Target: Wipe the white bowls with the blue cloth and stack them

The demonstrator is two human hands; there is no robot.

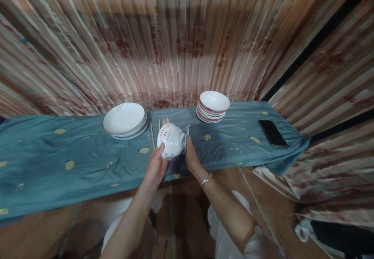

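Note:
A white bowl (pixel 172 140) with red markings is tilted on its side above the front half of the table, its outer wall toward me. My left hand (pixel 157 164) grips its lower left side, the thumb pressed on the wall. On the right, my right hand (pixel 191 155) is closed around a pale blue cloth (pixel 185 136) held against the bowl; part of that cloth is hidden. Just behind the bowl lie several chopsticks (pixel 152 134), partly covered by it.
A stack of white plates (pixel 125 119) stands left of the bowl. Further right is a stack of red-rimmed bowls (pixel 214 102). A black phone (pixel 272 132) lies near the right end of the table, which has a teal cloth (pixel 87 149). Pleated curtains (pixel 181 48) hang right behind.

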